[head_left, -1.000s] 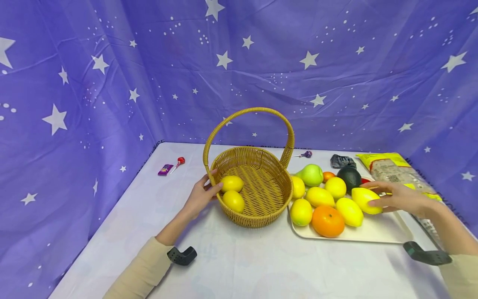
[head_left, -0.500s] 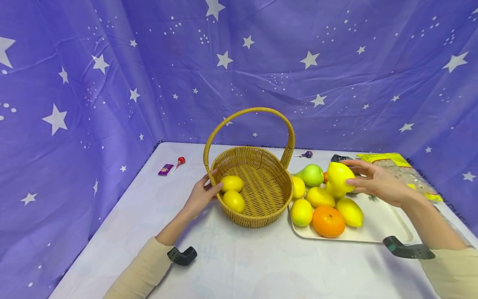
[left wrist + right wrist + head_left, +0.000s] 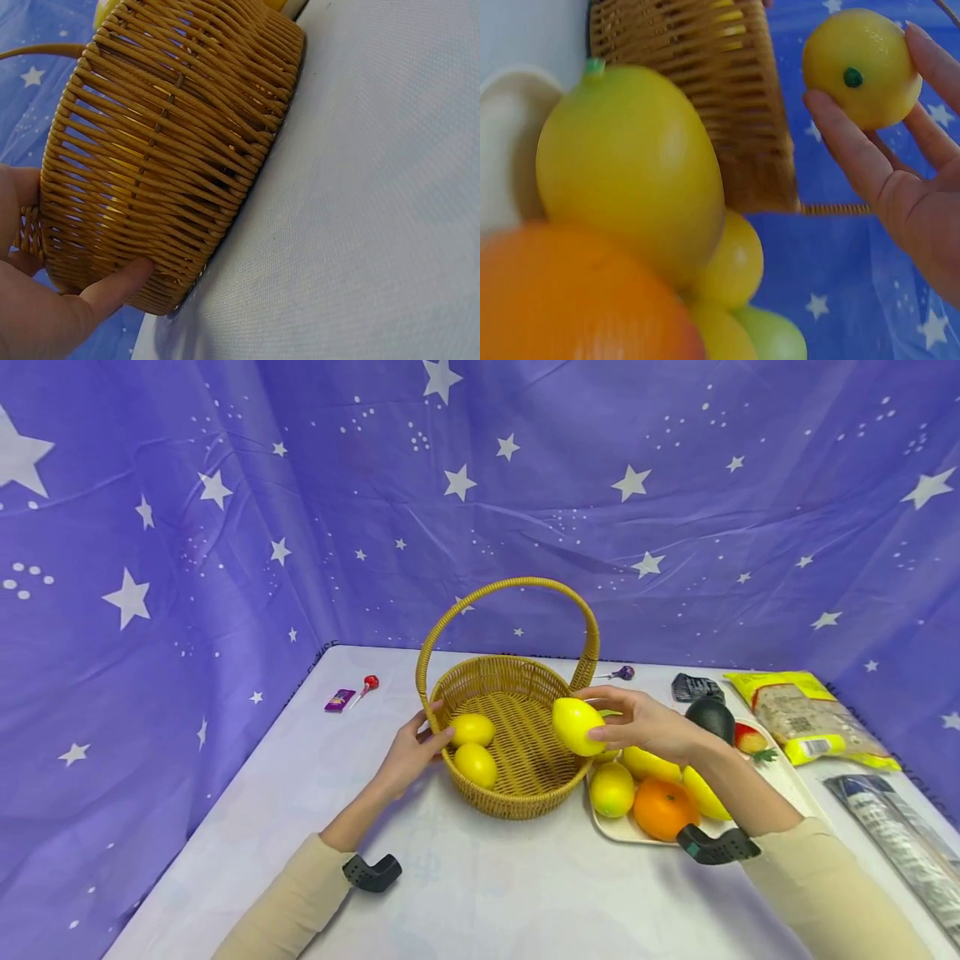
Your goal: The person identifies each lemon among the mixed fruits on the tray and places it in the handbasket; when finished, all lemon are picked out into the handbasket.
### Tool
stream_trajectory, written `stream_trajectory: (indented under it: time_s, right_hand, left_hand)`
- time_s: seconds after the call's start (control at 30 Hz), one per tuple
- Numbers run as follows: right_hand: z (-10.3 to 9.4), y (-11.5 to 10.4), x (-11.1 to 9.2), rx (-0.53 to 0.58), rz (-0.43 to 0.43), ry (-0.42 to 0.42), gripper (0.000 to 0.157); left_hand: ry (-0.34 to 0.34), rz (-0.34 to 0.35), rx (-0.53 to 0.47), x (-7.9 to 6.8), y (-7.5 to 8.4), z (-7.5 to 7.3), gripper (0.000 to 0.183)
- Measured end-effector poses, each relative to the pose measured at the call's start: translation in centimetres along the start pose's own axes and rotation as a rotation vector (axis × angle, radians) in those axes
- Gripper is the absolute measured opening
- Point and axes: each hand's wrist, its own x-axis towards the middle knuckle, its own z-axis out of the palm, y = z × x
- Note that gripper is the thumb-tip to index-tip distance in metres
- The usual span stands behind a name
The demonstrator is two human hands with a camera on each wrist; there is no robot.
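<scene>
My left hand (image 3: 408, 756) grips the left side of a woven basket (image 3: 517, 807), near the foot of its tall handle. In the left wrist view the thumb (image 3: 120, 289) presses the outer weave. Two lemons (image 3: 476, 766) lie inside, against the basket's left wall. My right hand (image 3: 648, 727) holds another lemon (image 3: 576, 725) between thumb and fingers, raised at the basket's right rim. The right wrist view shows this lemon's green stem end (image 3: 853, 76). Below that hand, a cream tray (image 3: 611, 833) bears an orange (image 3: 666, 810) and several lemons (image 3: 612, 790), partly hidden by the right arm.
A dark green fruit (image 3: 711, 718) and a strawberry (image 3: 750, 737) lie toward the tray's back right. Beyond are a black packet (image 3: 696, 687), a yellow bag (image 3: 810, 710) and a long wrapped package (image 3: 900, 835). Lollipops (image 3: 371, 682) and a purple candy (image 3: 340, 700) lie farther back.
My right hand has lifted a lemon from the tray's right part and carried it left to the basket. The left hand keeps its place on the basket. The view has shifted slightly.
</scene>
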Motion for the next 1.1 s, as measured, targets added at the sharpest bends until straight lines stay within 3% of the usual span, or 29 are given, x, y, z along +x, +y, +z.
stream_trajectory:
  time_s: [0.23, 0.53, 0.9, 1.1]
  right_hand:
    - [2.6, -0.2, 3.2, -0.075, -0.016, -0.183, 0.059]
    - [5.7, -0.4, 5.8, -0.168, -0.049, -0.391, 0.055]
    - [8.0, -0.4, 7.9, -0.211, -0.044, -0.375, 0.051]
    - [8.8, -0.1, 8.3, -0.222, 0.023, -0.340, 0.049]
  left_hand:
    - [0.006, 0.002, 0.006, 0.0, -0.1, 0.1, 0.060]
    - [0.001, 0.005, 0.001, 0.1, -0.2, 0.2, 0.061]
    - [0.010, -0.002, 0.017, 0.0, -0.1, 0.1, 0.062]
    - [0.001, -0.003, 0.023, 0.1, -0.1, 0.0, 0.061]
